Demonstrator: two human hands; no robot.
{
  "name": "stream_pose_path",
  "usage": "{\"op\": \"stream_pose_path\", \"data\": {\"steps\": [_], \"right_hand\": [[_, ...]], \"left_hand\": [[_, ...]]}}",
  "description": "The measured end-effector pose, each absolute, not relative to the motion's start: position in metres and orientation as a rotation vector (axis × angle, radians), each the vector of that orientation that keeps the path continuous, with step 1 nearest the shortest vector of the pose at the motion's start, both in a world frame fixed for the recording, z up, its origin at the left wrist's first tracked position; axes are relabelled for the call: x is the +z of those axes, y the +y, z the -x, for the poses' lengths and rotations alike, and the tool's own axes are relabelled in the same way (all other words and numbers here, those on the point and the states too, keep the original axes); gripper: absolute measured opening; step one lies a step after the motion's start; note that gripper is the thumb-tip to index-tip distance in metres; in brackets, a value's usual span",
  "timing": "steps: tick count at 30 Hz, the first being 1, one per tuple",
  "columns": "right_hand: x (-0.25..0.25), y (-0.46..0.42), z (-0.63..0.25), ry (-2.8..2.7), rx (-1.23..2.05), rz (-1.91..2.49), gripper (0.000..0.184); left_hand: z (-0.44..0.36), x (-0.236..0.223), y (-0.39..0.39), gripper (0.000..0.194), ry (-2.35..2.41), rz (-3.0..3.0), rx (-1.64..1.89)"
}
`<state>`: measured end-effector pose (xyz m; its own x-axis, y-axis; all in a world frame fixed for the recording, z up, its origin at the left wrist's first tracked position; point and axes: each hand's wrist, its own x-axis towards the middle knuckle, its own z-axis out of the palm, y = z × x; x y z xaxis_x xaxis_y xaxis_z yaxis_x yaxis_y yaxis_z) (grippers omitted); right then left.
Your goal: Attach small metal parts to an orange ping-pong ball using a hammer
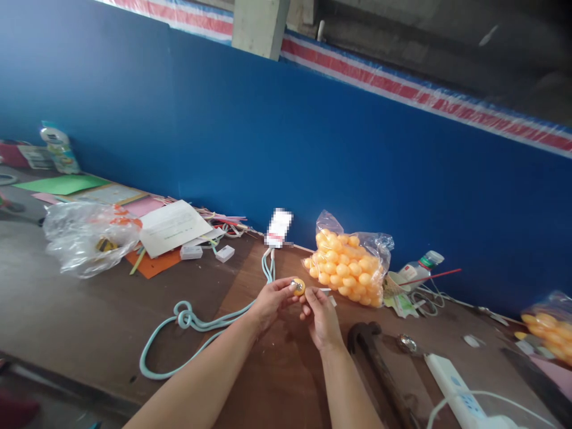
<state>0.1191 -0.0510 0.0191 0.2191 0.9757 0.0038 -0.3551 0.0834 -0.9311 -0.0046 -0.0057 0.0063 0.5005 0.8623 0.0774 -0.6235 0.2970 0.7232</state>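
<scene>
My left hand [273, 301] pinches a small orange ball [299, 288] between thumb and fingers. Part of its surface is silvery, like foil. Close against the right side of the ball, my right hand [322, 319] has its thumb and fingers pressed together; whatever lies between them is hidden. Behind my hands, a clear plastic bag [343, 265] full of similar orange balls leans near the blue wall. A silvery crumpled lump [406, 342] lies on the table to the right.
A hammer [378, 363] and a white power strip [456, 387] lie to my right. Light-blue cord [156, 376] loops left of my arms, running to a blurred-out phone-like object [279, 228]. Papers [174, 226], a clear plastic bag [92, 235] and a bottle [60, 149] stand left.
</scene>
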Motion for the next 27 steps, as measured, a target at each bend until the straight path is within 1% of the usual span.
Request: {"op": "stream_pose_path", "data": {"steps": [7, 11, 15, 21, 27], "right_hand": [[0.016, -0.0507, -0.1223, -0.813, 1.189, 1.051, 0.029], [0.0159, -0.0511, -0.1192, -0.926, 1.097, 1.085, 0.034], [0.0165, -0.0515, -0.1164, -1.006, 1.004, 1.149, 0.036], [0.014, -0.0509, -0.1152, -1.04, 0.932, 1.202, 0.038], [0.0115, -0.0495, -0.1143, -0.988, 0.935, 1.234, 0.037]], "left_hand": [[0.0057, 0.0068, -0.0055, 0.03, 0.305, -0.74, 0.975], [0.0068, 0.0066, -0.0056, 0.027, 0.28, -0.721, 0.967], [0.0082, 0.0048, -0.0047, 0.026, 0.265, -0.711, 0.951], [0.0081, 0.0035, -0.0034, 0.026, 0.264, -0.723, 0.939], [0.0065, 0.0032, -0.0039, 0.031, 0.263, -0.769, 0.933]]}}
